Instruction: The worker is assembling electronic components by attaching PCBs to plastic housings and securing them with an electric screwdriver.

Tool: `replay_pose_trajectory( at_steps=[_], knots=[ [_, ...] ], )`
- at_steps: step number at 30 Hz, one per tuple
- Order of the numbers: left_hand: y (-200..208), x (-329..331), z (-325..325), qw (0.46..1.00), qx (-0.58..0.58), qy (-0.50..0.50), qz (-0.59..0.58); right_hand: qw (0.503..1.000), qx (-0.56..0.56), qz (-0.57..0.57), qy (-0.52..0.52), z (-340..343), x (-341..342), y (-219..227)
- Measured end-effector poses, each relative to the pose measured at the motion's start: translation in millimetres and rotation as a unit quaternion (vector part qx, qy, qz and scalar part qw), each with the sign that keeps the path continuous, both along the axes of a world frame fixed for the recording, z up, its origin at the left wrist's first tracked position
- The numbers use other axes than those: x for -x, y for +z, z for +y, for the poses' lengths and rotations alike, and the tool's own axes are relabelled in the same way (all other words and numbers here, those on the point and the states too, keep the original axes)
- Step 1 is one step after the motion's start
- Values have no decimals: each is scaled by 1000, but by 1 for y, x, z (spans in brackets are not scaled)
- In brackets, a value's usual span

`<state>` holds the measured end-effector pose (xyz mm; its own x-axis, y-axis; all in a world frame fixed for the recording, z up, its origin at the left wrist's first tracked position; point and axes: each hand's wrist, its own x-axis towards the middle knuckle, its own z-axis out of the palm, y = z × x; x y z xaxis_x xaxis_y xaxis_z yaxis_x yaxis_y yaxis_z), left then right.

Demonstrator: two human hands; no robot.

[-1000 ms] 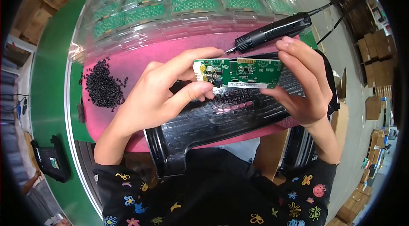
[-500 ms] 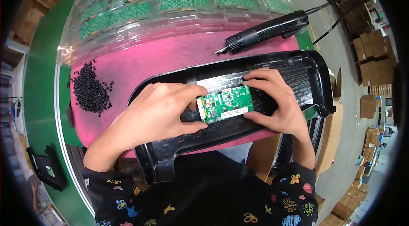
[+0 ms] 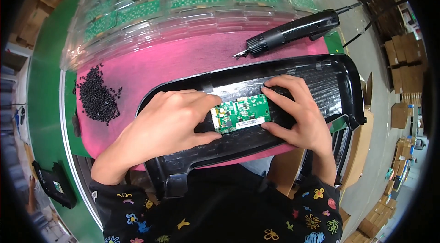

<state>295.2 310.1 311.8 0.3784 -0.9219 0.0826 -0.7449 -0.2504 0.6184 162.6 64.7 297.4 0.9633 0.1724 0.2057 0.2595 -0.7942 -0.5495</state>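
A green circuit board (image 3: 243, 111) with a white label strip lies flat, low inside a long black plastic housing (image 3: 316, 89). My left hand (image 3: 172, 117) pinches its left end between thumb and fingers, beside the white connectors. At the opposite end my right hand (image 3: 300, 112) has the thumb on the lower corner and the fingertips by the upper corner. Whether the board rests on the housing floor or just above it, I cannot tell. Beyond the housing lies a black electric screwdriver (image 3: 293, 33), its bit pointing left.
A heap of small black screws (image 3: 97, 96) is on the pink mat (image 3: 174, 57) at the left. Clear plastic trays (image 3: 183, 18) of green boards stand at the back. Another black housing (image 3: 54, 183) lies on the green surface at far left. Cardboard boxes (image 3: 405, 64) are stacked at right.
The board has shifted slightly left and looks a little lower in the housing. Both hands have stayed at its ends. The screwdriver appears slightly farther right.
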Motion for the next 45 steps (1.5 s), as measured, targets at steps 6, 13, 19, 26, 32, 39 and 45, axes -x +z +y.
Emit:
replay_pose_trajectory(
  at_steps=[6, 13, 19, 26, 32, 39, 45],
  knots=[
    [-5, -4, 11, 998, -8, -22, -57, 999, 38, 1, -9, 8, -4, 2],
    [14, -17, 32, 995, 41, 33, -88, 990, 45, -95, -95, 6, 6, 9],
    [2, -61, 97, 930, -105, 291, -199, 914, 226, -166, -292, -51, -26, 34],
    [-2, -63, 79, 921, -157, 305, -185, 951, -100, -30, -291, -103, -63, 30],
    [4, -68, 82, 923, -205, 265, -190, 880, -285, -318, -209, -8, -89, 40],
    [9, -69, 71, 942, -145, 260, -156, 765, -617, -133, -127, 12, -102, 48],
    [29, -46, 38, 980, 155, 109, 60, 670, -680, -295, -48, 34, -72, 66]
  ],
)
